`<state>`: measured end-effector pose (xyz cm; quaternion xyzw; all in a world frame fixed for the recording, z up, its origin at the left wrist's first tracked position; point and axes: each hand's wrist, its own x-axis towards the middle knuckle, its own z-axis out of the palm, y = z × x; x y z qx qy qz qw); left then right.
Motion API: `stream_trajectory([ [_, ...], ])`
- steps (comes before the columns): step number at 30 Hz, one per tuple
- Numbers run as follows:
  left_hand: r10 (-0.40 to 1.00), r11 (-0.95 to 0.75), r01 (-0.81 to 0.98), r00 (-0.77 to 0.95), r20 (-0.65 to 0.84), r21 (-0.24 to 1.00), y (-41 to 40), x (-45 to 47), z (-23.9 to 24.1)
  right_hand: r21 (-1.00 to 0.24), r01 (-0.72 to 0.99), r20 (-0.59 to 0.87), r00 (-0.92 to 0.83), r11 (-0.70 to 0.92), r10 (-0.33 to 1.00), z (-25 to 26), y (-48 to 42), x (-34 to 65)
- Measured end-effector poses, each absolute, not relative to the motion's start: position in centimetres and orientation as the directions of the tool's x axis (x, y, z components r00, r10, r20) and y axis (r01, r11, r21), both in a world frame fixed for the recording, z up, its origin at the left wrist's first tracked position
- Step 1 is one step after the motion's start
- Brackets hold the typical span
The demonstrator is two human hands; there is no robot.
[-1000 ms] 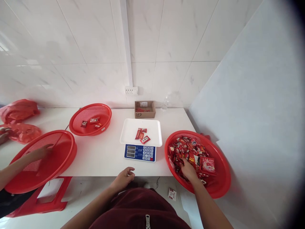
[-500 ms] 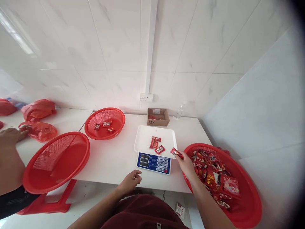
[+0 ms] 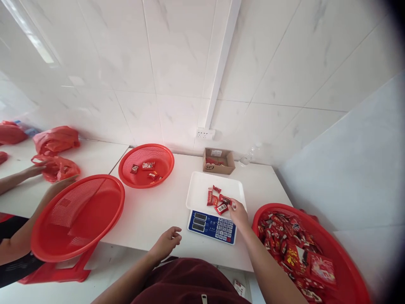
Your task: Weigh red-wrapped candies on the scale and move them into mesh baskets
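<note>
My right hand point(image 3: 238, 213) reaches over the white weighing tray point(image 3: 201, 188) of a blue scale point(image 3: 211, 226). Its fingers pinch a red candy packet point(image 3: 225, 199) at the edge of a small heap of packets point(image 3: 214, 202) on the tray. A big red basket point(image 3: 343, 272) at my right holds many more red packets point(image 3: 287, 249). Loosely curled and holding nothing, my left hand point(image 3: 166, 242) rests at the table's front edge, below the scale.
A red basket point(image 3: 160, 154) with a few packets sits at the back, with a larger one point(image 3: 79, 211) at the left. A cardboard box point(image 3: 218, 160) and plastic bottle point(image 3: 248, 158) stand by the wall. Another person's hand point(image 3: 38, 169) touches red bags point(image 3: 57, 169).
My right hand left the right basket with a red packet and carried it left onto the scale tray. My view shifted up and left. The other person's hands moved to the red bags.
</note>
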<state>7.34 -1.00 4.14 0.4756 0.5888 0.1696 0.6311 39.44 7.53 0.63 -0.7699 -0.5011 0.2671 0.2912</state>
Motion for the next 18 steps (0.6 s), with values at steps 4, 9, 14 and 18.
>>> stream_trajectory([
  [4,0.776,0.475,0.338,0.274,-0.568,0.812,-0.3,6.8,3.9,-0.681,0.677,-0.128,0.266,-0.28,0.955,0.5,7.9,38.6],
  [9,0.777,0.443,0.379,0.289,-0.559,0.812,0.2,5.7,3.6,-0.631,0.763,0.04,0.213,-0.141,0.976,0.0,7.6,37.2],
  [14,0.788,0.381,0.437,0.307,-0.533,0.815,0.5,4.3,3.4,-0.459,0.873,0.145,0.259,-0.167,0.955,-1.1,8.2,34.9],
  [18,0.803,0.364,0.431,0.304,-0.513,0.826,0.7,3.6,3.5,-0.316,0.929,0.027,0.21,-0.191,0.977,-1.1,9.5,33.7],
])
